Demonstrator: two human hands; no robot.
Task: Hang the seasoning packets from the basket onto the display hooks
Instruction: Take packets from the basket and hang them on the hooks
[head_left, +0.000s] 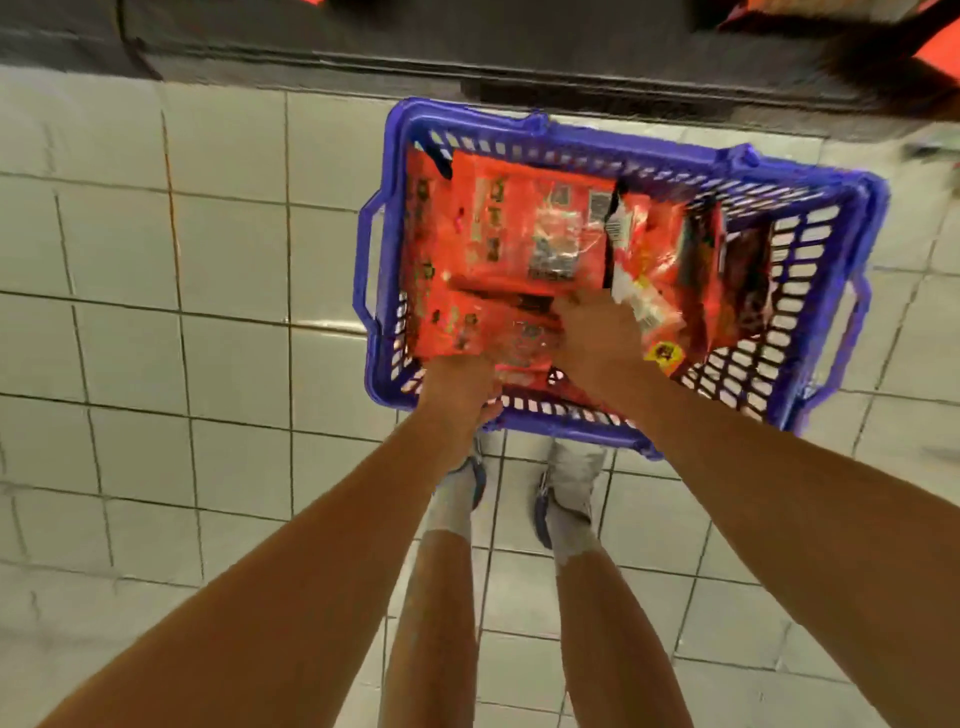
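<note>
Both hands reach into a blue basket (618, 156) on the tiled floor (156, 312). The left hand (460, 379) and right hand (597, 338) each grip orange seasoning packets (519, 228) at the near edge; fingers are blurred.

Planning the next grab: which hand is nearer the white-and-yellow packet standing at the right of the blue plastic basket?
Right. The right hand lies against the white-and-yellow packet, just left of it. The left hand is farther left, at the blue plastic basket's near rim.

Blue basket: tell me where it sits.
In the head view the blue basket stands on the tiled floor, upper centre-right, just ahead of the person's shoes.
</note>
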